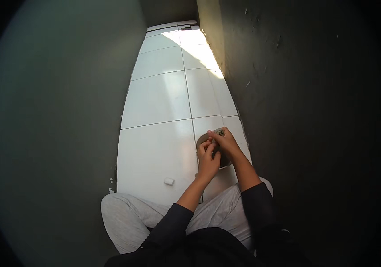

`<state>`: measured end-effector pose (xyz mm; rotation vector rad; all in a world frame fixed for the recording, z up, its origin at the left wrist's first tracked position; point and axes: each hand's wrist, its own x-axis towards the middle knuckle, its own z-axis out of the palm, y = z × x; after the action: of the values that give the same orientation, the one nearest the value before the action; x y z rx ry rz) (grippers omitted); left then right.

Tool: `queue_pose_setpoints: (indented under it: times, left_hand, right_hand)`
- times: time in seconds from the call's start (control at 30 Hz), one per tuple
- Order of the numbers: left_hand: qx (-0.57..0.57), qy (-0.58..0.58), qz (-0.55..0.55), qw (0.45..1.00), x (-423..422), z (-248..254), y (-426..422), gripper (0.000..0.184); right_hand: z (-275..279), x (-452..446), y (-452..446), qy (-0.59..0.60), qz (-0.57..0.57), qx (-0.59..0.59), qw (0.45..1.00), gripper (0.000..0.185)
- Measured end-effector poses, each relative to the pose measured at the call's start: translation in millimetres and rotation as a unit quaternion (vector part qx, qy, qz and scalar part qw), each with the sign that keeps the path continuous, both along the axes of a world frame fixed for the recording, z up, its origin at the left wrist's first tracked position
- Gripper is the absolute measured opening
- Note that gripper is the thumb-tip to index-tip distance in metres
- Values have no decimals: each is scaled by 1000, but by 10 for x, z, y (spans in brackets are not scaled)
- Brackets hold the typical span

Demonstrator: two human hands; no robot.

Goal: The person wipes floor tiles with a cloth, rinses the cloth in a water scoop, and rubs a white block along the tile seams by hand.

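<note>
A round pot or bowl [199, 144] with a pale rim stands on the white tiled floor, close to the right wall. Over it are both of my hands, side by side. My left hand [208, 159] has its fingers bent towards the other hand, and what they hold, if anything, is too small to name. My right hand [225, 141] pinches a small pale thing with a dark greenish opening [220, 132] above the far rim. The hands hide much of the pot's inside, which looks dark.
A small white cylindrical piece [169, 181] lies on the tiled floor [154, 151] left of the pot. Dark walls [65, 111] rise on both sides. My crossed legs [130, 218] in grey trousers border the near floor. Sunlight falls at the far end.
</note>
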<state>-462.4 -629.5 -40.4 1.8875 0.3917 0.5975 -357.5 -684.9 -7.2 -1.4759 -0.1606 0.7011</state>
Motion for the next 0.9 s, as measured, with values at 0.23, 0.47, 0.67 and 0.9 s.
queue_pose_setpoints:
  times: [0.23, 0.47, 0.67, 0.9]
  left_hand:
    - [109, 48, 23, 993, -109, 152, 78, 27]
    - [144, 14, 39, 989, -109, 159, -17, 28]
    - [170, 1, 61, 984, -172, 163, -50, 30]
    - [163, 7, 78, 984, -289, 175, -121, 32]
  right_hand:
    - [-456, 53, 39, -133, -13, -73, 988, 37]
    - [-409, -21, 90, -171, -28, -135, 976, 23]
    - [-299, -96, 91, -241, -10, -179, 954, 46]
    - [-372, -186, 127, -274, -24, -176, 945, 54]
